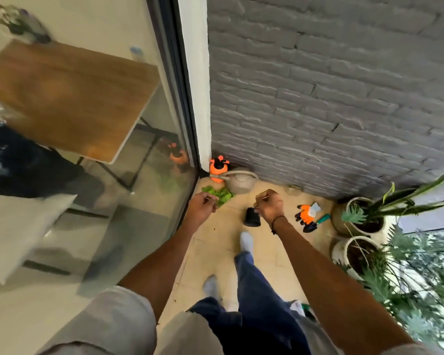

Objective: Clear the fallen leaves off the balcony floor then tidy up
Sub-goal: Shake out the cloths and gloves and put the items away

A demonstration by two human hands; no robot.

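Both hands hang over the tiled balcony floor (215, 252), fingers curled. The left hand (201, 204) seems to pinch something thin; the right hand (269, 204) grips the rim of a small black pot (251, 217). Green leaves (219, 194) lie piled at the far corner, just beside a beige watering can (241, 181) and an orange sprayer (218, 169).

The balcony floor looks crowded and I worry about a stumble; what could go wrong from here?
1. The small black pot lies tipped on the tiles just ahead of the leading foot; a step could kick or trip on it.
2. The gardening gloves and hand trowel lie loose near the potted plants, another trip hazard.
3. The green leaves sit beside the watering can and orange sprayer; gathering them could knock either over.
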